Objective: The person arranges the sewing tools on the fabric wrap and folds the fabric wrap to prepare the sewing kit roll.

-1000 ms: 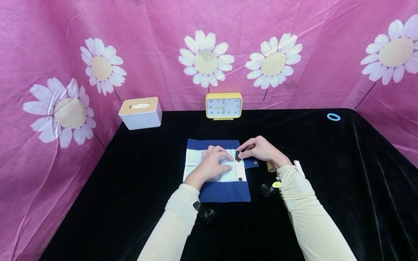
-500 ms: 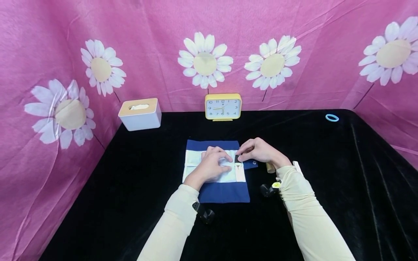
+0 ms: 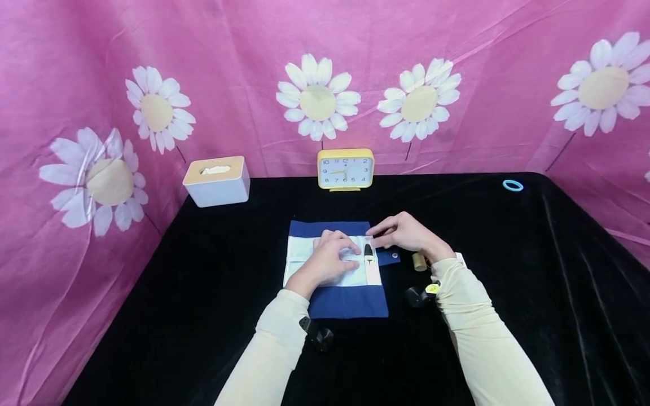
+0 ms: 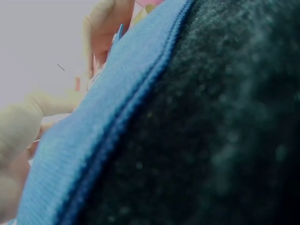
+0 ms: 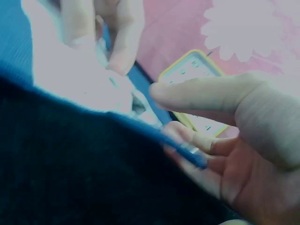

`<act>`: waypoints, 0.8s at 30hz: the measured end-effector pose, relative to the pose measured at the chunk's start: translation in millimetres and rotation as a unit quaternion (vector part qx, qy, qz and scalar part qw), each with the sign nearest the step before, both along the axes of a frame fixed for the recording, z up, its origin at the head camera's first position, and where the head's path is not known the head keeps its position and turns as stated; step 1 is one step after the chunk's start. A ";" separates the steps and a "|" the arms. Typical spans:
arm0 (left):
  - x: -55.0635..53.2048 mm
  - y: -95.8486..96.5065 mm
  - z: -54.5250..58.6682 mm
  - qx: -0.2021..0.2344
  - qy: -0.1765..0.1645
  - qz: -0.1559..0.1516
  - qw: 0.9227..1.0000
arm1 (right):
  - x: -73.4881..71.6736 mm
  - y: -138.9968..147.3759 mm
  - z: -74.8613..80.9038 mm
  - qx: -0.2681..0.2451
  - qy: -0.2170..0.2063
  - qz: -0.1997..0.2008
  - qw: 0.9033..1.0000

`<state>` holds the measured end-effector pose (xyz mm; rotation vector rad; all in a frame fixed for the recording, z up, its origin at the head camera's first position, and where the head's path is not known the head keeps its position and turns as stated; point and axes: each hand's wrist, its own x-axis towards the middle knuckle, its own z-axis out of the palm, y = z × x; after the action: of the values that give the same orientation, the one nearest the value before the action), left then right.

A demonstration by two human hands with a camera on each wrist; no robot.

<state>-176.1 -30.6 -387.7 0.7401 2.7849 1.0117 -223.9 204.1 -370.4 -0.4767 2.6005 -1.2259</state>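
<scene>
A navy fabric pouch lies unfolded, its pale lining facing up. My left hand rests across the lining, fingers loosely bent, thumb pointing right. Along the lining's right side, a slim dark-topped item sits in a narrow pocket; its kind is too small to make out. My right hand is at the pouch's upper right edge, close beside that item. In the right wrist view, thumb and fingers stand apart, with the pouch's blue edge between them. A navy strap with a metal snap sticks out below this hand.
A small tan cylinder lies near my right wrist. Farther back stand a tissue box with a wood-look lid and a yellow clock. A light blue ring lies at the far right of the black-covered table.
The dark-topped item has slid down into its pocket. My right fingers have come off it and shifted slightly to the upper right. My left hand has stayed in place.
</scene>
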 end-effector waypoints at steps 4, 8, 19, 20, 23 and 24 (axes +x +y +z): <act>-0.7 -1.1 -0.7 0.002 0.002 -0.006 1.000 | 5.6 7.0 15.5 -0.073 0.015 -0.067 0.995; -2.1 -3.2 1.0 -0.003 0.004 -0.011 1.000 | 14.9 18.6 34.0 -0.100 0.040 -0.100 0.989; -6.8 -16.6 9.0 0.004 0.009 -0.013 1.000 | 51.5 79.0 23.8 -0.163 0.097 -0.156 0.969; -7.0 -17.9 9.7 0.002 0.007 -0.013 1.000 | 53.1 85.7 18.7 -0.163 0.103 -0.161 0.968; -8.6 -19.8 10.9 -0.009 -0.004 -0.011 1.000 | 58.7 104.9 2.0 -0.159 0.112 -0.174 0.965; -9.3 -19.8 11.0 -0.012 -0.007 -0.011 1.000 | 60.8 110.7 -3.8 -0.163 0.112 -0.175 0.965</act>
<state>-185.4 -50.4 -376.8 0.7578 2.7656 0.9751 -163.1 314.8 -374.2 -0.2232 2.7606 -1.8302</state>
